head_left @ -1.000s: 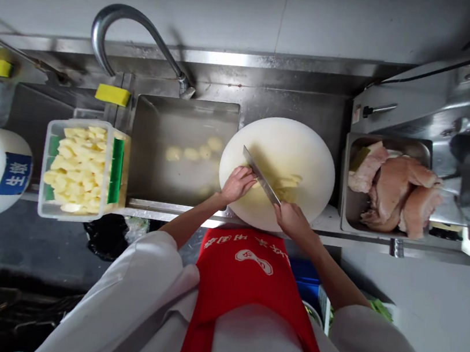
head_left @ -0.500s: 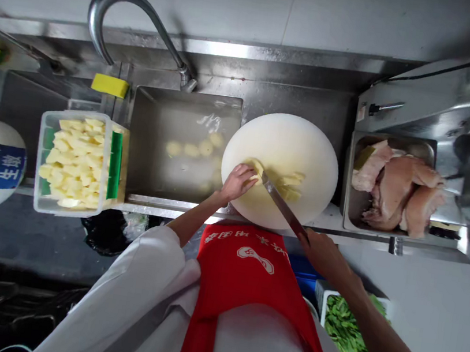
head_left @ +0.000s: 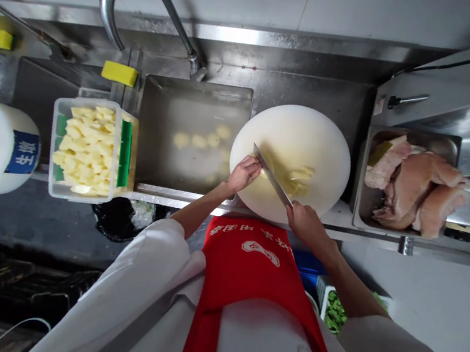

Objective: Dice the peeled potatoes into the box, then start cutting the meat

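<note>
On the round white cutting board, my left hand has its fingers closed on a pale yellow potato, mostly hidden behind the fingers and the blade. My right hand grips the handle of a kitchen knife. The blade slants across the board close to my left fingertips, its tip pointing away to the left. Several cut potato pieces lie on the board to the right of the blade.
The sink at left holds water and several peeled potatoes under a curved faucet. Beyond it stands a clear tub full of cut potatoes. Raw meat fills a metal tray at right. A yellow sponge lies behind the tub.
The knife has moved forward and left, so its tip now reaches past my left fingertips. My right hand has come closer to the board. The whole view has shifted slightly.
</note>
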{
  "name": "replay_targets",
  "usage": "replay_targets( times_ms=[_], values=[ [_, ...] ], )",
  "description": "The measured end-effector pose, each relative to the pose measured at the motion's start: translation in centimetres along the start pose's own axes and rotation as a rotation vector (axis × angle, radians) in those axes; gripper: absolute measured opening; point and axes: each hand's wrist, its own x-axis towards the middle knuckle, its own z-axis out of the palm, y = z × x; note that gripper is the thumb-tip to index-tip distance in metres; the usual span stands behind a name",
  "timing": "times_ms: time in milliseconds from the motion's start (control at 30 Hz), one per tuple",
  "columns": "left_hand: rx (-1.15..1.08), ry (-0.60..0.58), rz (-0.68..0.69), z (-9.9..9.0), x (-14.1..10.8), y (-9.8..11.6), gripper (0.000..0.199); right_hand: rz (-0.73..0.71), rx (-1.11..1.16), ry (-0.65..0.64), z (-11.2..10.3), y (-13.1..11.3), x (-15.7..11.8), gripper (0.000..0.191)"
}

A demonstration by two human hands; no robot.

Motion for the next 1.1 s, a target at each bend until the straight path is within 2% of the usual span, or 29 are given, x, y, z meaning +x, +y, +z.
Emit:
replay_targets(
  times_ms=[133, 200, 267, 400, 467, 500, 567, 633, 667, 733, 867, 933, 1000, 1100],
  values=[
    [-0.038, -0.011, -0.002, -0.2, -0.2, -0.2, 0.021, -0.038, 0.027, 0.023, -0.2, -1.0, 2.5, 0.036],
    [-0.042, -0.020, -0.004, -0.2, -0.4, -0.2, 0.021, -0.035, 0.025, 0.006, 0.2, -0.8, 2.4, 0.035],
    [-0.035, -0.032, -0.016, -0.3, -0.6, -0.1, 0.021, -0.008, 0.010, -0.043, 1.2, 0.2, 0.9, 0.033],
    [-0.046, -0.097, -0.045, -1.1, 0.6, -1.2, 0.020, 0.063, -0.054, -0.145, 3.7, 4.1, -5.0, 0.026],
    [-0.070, -0.222, -0.005, -2.0, 2.5, -2.3, 0.021, 0.058, -0.068, -0.140, 4.6, 5.8, -7.6, 0.023],
    [-0.087, -0.322, 0.033, -2.5, 3.6, -2.9, 0.030, 0.049, -0.062, -0.124, 4.8, 6.5, -8.5, 0.024],
    [-0.115, -0.532, 0.108, -3.3, 5.4, -3.6, 0.048, 0.053, -0.023, -0.068, 4.9, 7.0, -9.3, 0.026],
    [-0.121, -0.640, 0.125, -3.7, 5.9, -3.4, 0.055, 0.098, 0.016, -0.006, 4.5, 6.6, -9.1, 0.026],
    [-0.113, -0.639, 0.104, -3.7, 5.4, -2.9, 0.054, 0.126, 0.028, 0.019, 4.3, 6.0, -8.7, 0.025],
    [-0.083, -0.547, 0.022, -3.4, 3.0, -1.4, 0.052, 0.146, 0.043, 0.048, 3.9, 4.6, -7.8, 0.024],
    [-0.069, -0.197, -0.148, -2.8, -3.1, 1.4, 0.041, 0.131, 0.062, 0.025, 4.1, 1.8, -6.3, 0.024],
    [-0.094, -0.093, -0.166, -2.7, -4.8, 1.8, 0.029, 0.126, 0.064, -0.012, 4.4, 1.1, -6.1, 0.025],
    [-0.117, -0.089, -0.148, -2.8, -5.3, 1.5, 0.021, 0.128, 0.057, -0.047, 4.7, 0.9, -6.0, 0.026],
    [-0.133, -0.142, -0.116, -2.7, -4.9, 0.6, 0.021, 0.122, 0.051, -0.063, 4.7, 1.1, -5.9, 0.027]
  ],
)
